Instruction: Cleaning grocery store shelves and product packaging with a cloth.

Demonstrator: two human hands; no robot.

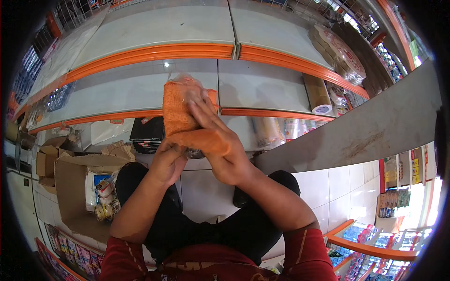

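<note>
My right hand (225, 140) presses an orange terry cloth (179, 109) against a clear plastic-wrapped item (186, 78). The cloth covers most of the item, so I cannot tell what is inside. A fold of cloth hangs over the base of my right hand. From below, my left hand (168, 165) grips the lower end of the bundle, where a dark, shiny part shows. Both hands are held in front of the lower shelf (140, 87) with the orange edge strip.
An open cardboard box (74, 196) with packaged goods stands left of my knee. Black flat packs (147, 135) lie on the bottom shelf. To the right are a tape roll stack (318, 93), wrapped brown cartons (337, 52) and a slanting grey metal panel (351, 130).
</note>
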